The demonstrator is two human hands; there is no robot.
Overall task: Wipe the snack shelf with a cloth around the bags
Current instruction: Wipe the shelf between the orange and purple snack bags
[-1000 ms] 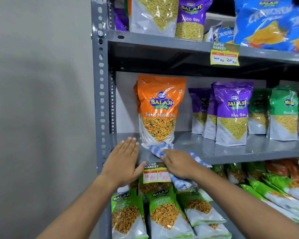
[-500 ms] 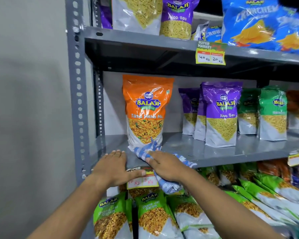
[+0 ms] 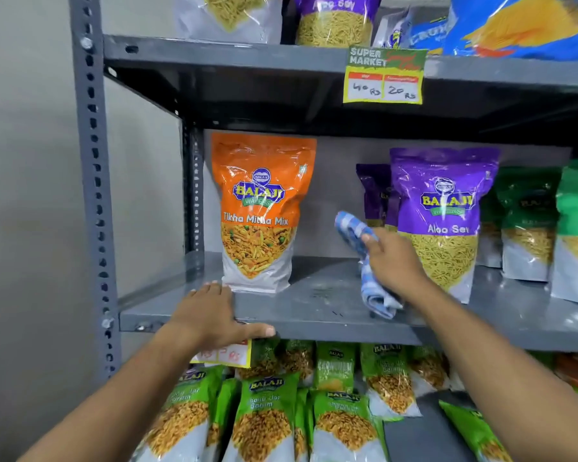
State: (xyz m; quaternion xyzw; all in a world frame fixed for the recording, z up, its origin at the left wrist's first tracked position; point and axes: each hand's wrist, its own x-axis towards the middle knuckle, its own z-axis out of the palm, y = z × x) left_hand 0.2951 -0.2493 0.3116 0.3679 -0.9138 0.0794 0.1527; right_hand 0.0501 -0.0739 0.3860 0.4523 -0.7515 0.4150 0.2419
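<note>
The grey metal snack shelf runs across the middle of the head view. An orange Tikha Mitha Mix bag stands upright at its left. A purple Aloo Sev bag stands to the right. My right hand is between these two bags, shut on a blue-and-white checked cloth that hangs down to the shelf surface. My left hand lies flat on the shelf's front edge, just below the orange bag, thumb over the lip, holding nothing.
Green bags stand further right on the same shelf. More bags fill the shelf above, which carries a price tag. Green Chana Jor Garam bags lie below. A perforated upright post and a plain wall bound the left.
My right hand has carried the cloth from in front of the orange bag rightward and deeper, into the gap beside the purple bag. My left hand stays on the shelf edge.
</note>
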